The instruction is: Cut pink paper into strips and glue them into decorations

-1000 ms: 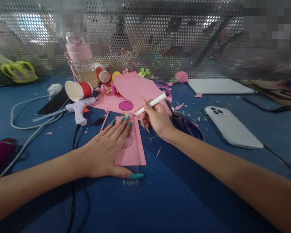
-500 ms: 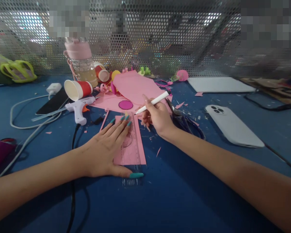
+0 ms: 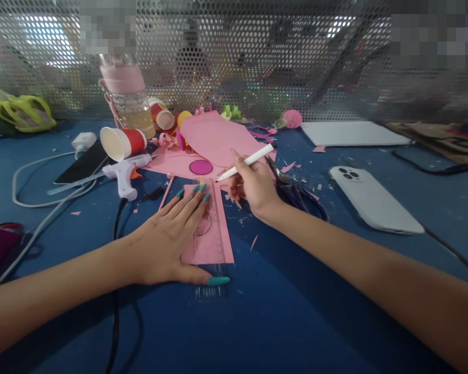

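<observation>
- Pink paper strip (image 3: 218, 244) lies on the blue table (image 3: 281, 311), a clear plastic ruler (image 3: 212, 236) laid lengthwise over it, the ruler's near end jutting past the paper's front edge.
- The left hand (image 3: 167, 244) lies flat and spread on ruler and paper, teal-tipped fingers pointing toward the far end, thumb along the near edge; it grips nothing, it pins.
- The right hand (image 3: 255, 187) is closed around a white pen (image 3: 245, 163), whose tip hangs at the far right corner of the strip, beside the ruler's edge; whether it touches the paper cannot be told.
- To rule a clean line, the judgement is that the flat hand should press evenly so the ruler cannot swivel, while the pen leans against the ruler's edge and runs toward the body in one stroke.
- A slip looks likeliest near the thumb, where the ruler overhangs the paper.
- Around them: a glue gun (image 3: 125, 174), a tipped red paper cup (image 3: 122, 143), a magenta disc (image 3: 201, 167) on larger pink sheets (image 3: 214, 137), a white phone (image 3: 374, 200) well to the right, scissors (image 3: 292, 189) just behind the right wrist.
</observation>
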The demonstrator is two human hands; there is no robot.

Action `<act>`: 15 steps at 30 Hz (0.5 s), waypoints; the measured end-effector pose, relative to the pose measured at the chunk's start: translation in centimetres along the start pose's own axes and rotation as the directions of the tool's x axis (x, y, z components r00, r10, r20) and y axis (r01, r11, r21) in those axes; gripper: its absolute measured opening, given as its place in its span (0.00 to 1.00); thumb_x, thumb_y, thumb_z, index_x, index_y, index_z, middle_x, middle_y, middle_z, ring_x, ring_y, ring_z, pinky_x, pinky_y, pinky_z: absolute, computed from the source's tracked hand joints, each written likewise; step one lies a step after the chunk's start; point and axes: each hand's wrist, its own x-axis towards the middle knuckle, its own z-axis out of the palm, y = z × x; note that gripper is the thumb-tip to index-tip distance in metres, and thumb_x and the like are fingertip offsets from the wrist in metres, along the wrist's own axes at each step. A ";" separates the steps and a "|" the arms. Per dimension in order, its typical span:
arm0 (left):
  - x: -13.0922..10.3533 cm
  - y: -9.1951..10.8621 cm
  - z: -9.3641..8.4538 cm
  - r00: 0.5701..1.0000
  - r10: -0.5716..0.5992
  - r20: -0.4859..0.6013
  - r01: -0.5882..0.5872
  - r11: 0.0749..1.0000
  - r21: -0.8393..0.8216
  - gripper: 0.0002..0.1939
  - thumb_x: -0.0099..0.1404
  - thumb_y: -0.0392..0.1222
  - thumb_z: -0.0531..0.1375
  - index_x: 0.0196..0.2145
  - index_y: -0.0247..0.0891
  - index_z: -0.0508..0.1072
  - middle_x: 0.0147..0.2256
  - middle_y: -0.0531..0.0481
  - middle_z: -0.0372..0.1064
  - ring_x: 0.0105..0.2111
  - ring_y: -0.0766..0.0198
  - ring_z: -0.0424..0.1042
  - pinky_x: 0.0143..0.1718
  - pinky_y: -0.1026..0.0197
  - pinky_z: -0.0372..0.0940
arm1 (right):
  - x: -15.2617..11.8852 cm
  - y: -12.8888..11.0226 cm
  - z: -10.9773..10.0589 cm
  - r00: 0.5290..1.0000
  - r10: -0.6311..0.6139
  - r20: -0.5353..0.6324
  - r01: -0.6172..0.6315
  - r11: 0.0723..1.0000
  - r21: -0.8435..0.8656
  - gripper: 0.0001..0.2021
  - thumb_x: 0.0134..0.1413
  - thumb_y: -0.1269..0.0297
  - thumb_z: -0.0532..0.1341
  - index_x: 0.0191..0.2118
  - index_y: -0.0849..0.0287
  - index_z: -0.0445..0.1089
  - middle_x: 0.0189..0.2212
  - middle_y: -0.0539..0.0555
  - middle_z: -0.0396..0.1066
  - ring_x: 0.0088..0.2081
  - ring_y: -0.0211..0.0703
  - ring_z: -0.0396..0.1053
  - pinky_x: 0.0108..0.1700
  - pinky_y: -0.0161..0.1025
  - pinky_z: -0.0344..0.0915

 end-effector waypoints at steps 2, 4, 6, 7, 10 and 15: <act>0.0 0.0 0.0 1.000 -0.002 -0.002 0.002 1.000 -0.001 0.56 0.50 0.75 0.42 0.62 0.25 0.37 0.63 0.34 0.30 0.62 0.45 0.31 0.59 0.44 0.36 | 0.0 -0.1 0.0 1.000 0.000 -0.002 0.000 1.000 0.003 0.17 0.53 0.52 0.55 0.22 0.59 0.63 0.10 0.44 0.58 0.10 0.30 0.57 0.08 0.28 0.51; 0.0 0.0 0.0 1.000 -0.009 0.015 0.009 1.000 -0.001 0.57 0.49 0.75 0.42 0.62 0.24 0.38 0.63 0.33 0.30 0.62 0.45 0.30 0.59 0.44 0.36 | 0.0 -0.2 0.1 1.000 0.005 -0.006 -0.005 1.000 0.011 0.16 0.53 0.53 0.55 0.23 0.60 0.64 0.09 0.43 0.57 0.10 0.30 0.57 0.08 0.29 0.51; 0.0 0.0 0.1 1.000 -0.014 0.023 0.014 1.000 0.000 0.57 0.49 0.75 0.42 0.62 0.24 0.38 0.63 0.33 0.30 0.62 0.45 0.30 0.59 0.44 0.36 | 0.0 -0.2 0.1 1.000 0.011 -0.009 -0.010 1.000 0.024 0.15 0.54 0.55 0.55 0.23 0.60 0.64 0.09 0.44 0.57 0.10 0.30 0.57 0.08 0.29 0.51; 0.0 0.0 0.1 1.000 -0.013 0.020 0.012 1.000 0.001 0.57 0.49 0.75 0.42 0.62 0.24 0.38 0.63 0.33 0.30 0.62 0.45 0.30 0.59 0.44 0.36 | 0.0 -0.3 0.1 1.000 0.012 -0.011 -0.012 1.000 0.029 0.15 0.54 0.55 0.55 0.23 0.60 0.64 0.09 0.44 0.57 0.10 0.31 0.57 0.08 0.29 0.51; -0.1 -0.1 0.2 1.000 -0.006 0.006 0.006 1.000 0.002 0.57 0.50 0.75 0.42 0.62 0.25 0.37 0.63 0.33 0.29 0.62 0.46 0.30 0.59 0.45 0.36 | -0.1 -0.3 0.1 1.000 0.010 -0.011 -0.010 0.999 0.033 0.15 0.54 0.57 0.54 0.22 0.61 0.64 0.09 0.44 0.57 0.09 0.30 0.56 0.08 0.29 0.50; -0.1 -0.1 0.1 1.000 -0.013 0.017 0.013 1.000 0.002 0.58 0.49 0.75 0.42 0.62 0.24 0.37 0.63 0.33 0.30 0.62 0.46 0.30 0.59 0.45 0.35 | -0.1 -0.3 0.1 1.000 0.002 -0.005 -0.002 1.000 0.006 0.15 0.54 0.55 0.54 0.24 0.61 0.65 0.09 0.44 0.57 0.10 0.30 0.56 0.09 0.28 0.50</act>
